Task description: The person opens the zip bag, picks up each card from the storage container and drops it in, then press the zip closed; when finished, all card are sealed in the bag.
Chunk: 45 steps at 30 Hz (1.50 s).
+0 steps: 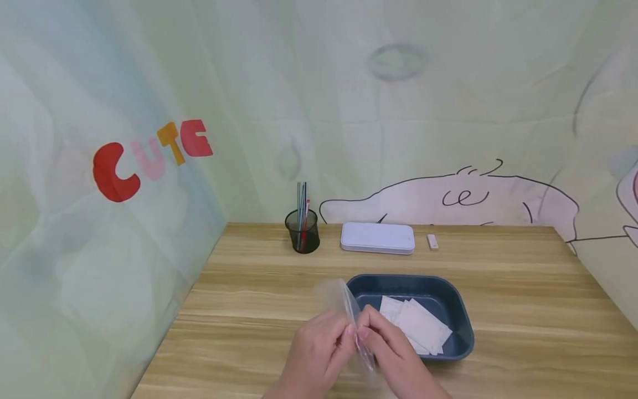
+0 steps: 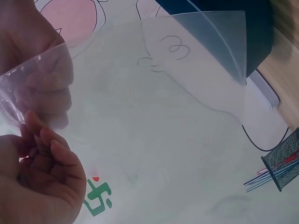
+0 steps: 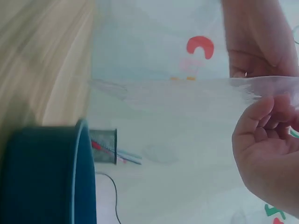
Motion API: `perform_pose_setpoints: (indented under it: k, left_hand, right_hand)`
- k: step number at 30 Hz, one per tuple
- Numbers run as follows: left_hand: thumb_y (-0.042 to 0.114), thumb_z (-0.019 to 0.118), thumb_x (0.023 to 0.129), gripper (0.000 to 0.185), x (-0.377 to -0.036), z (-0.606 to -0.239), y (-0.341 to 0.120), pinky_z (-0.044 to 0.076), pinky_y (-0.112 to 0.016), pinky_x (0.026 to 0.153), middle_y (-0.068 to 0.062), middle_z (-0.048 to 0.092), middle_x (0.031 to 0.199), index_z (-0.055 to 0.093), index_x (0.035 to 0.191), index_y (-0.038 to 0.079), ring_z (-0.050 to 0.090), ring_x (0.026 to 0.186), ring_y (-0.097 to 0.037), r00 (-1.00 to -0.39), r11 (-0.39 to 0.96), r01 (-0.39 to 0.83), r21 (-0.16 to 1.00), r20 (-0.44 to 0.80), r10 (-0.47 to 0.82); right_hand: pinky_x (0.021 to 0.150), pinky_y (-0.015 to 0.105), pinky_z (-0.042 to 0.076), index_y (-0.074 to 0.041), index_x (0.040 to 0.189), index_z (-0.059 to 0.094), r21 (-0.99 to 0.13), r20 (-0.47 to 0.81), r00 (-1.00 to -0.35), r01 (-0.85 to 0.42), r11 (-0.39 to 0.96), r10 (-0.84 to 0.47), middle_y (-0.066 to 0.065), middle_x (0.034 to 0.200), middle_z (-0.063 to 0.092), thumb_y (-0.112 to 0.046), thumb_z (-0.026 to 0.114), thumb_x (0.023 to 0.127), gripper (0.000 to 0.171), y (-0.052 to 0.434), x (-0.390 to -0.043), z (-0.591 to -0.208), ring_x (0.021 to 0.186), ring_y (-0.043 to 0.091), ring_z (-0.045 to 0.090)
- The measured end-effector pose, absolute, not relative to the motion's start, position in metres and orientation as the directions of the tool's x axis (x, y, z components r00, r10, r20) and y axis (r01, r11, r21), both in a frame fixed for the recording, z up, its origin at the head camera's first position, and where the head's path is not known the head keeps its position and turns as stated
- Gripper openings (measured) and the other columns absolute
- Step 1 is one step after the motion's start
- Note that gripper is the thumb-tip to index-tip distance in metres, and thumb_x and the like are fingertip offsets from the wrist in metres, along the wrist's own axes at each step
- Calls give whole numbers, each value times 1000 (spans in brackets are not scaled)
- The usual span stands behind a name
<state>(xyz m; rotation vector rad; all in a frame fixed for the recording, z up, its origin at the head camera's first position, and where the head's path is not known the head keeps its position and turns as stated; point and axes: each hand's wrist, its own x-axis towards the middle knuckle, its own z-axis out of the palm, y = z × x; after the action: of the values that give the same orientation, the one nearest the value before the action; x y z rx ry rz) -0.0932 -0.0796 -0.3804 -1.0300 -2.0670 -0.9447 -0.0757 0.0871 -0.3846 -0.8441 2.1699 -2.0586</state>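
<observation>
A clear plastic bag (image 1: 344, 296) is held up between both hands over the table's front part. My left hand (image 1: 319, 346) pinches its edge from the left, thumb and curled fingers on the film. From the other side my right hand (image 1: 391, 346) pinches the same edge, the two sets of fingertips close together. In the left wrist view the see-through film (image 2: 196, 60) spreads out flat away from the hands. Right behind the right hand stands a dark blue tray (image 1: 456, 302), with several white paper packets (image 1: 421, 327) lying overlapped in it.
At the back of the wooden table (image 1: 239, 310) stands a black mesh pen cup (image 1: 304, 235) with pens and pencils. A white case (image 1: 377, 237) lies to its right, then a small white eraser (image 1: 432, 242). Printed cloth (image 1: 279, 83) hangs behind the table and on both sides.
</observation>
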Motion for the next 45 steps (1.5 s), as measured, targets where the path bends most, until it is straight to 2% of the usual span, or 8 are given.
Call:
perform_pose_setpoints:
  k: [10, 16, 21, 25, 30, 38, 41, 45]
  left_hand:
    - [11, 50, 95, 26, -95, -385, -79, 24, -5, 49, 10, 35, 62, 43, 71, 16, 32, 57, 1, -488, 444, 840, 313, 794, 364]
    - [5, 54, 86, 24, -94, -386, -79, 25, -5, 49, 11, 34, 63, 42, 70, 18, 32, 58, 2, -530, 439, 821, 365, 772, 351]
    - [4, 55, 87, 22, -94, -386, -81, 28, -5, 51, 10, 37, 65, 45, 72, 18, 34, 59, 2, -531, 407, 827, 387, 775, 342]
    - [3, 56, 87, 22, -94, -385, -85, 30, -5, 52, 9, 38, 66, 47, 73, 17, 37, 60, 1, -537, 412, 822, 394, 777, 328]
    - [7, 53, 91, 21, -95, -383, -89, 33, -5, 55, 10, 42, 67, 49, 74, 18, 41, 62, 0, -525, 446, 819, 361, 787, 326]
    - [17, 43, 100, 28, -98, -384, -85, 32, -8, 55, 10, 43, 65, 50, 73, 16, 41, 59, -3, -394, 445, 867, 223, 855, 338]
    - [17, 43, 100, 28, -98, -385, -83, 31, -10, 55, 10, 43, 64, 50, 73, 15, 41, 59, -3, -364, 441, 877, 190, 861, 354]
    - [23, 49, 101, 23, -96, -386, -83, 37, -14, 62, 11, 51, 71, 59, 81, 15, 48, 65, -5, -386, 426, 881, 207, 835, 393]
  right_hand:
    - [75, 28, 42, -4, 91, 42, -987, 12, -881, 67, -148, -474, 4, 87, 44, -17, 37, 100, 17, 87, -78, -380, 85, 18, 46]
    - [69, 24, 38, -2, 90, 40, -981, -32, -873, 121, -152, -487, 2, 83, 42, -20, 37, 99, 21, 86, -80, -380, 78, 16, 44]
    - [54, 26, 37, -5, 89, 44, -989, 138, -886, -105, -100, -443, 3, 73, 42, -15, 38, 103, 18, 86, -80, -382, 66, 17, 43]
    - [51, 26, 42, -20, 89, 51, -904, 318, -912, -374, 207, -259, -6, 69, 51, -16, 50, 100, 12, 86, -78, -382, 63, 13, 49]
    - [59, 22, 48, -30, 93, 51, -751, 426, -900, -407, 520, -90, -22, 74, 55, -17, 66, 92, 20, 87, -78, -378, 67, 1, 52]
    - [84, 15, 48, -23, 110, 65, -509, 658, -718, -647, 568, -228, -13, 104, 61, -3, 65, 88, 29, 88, -79, -376, 93, 7, 58]
    - [90, 19, 47, -25, 116, 66, -511, 635, -731, -639, 575, -249, -15, 111, 61, -3, 67, 87, 36, 88, -79, -376, 102, 6, 58]
    - [82, 22, 53, -24, 119, 66, -536, 586, -766, -610, 583, -263, -18, 112, 61, -9, 72, 85, 38, 90, -79, -375, 101, 3, 57]
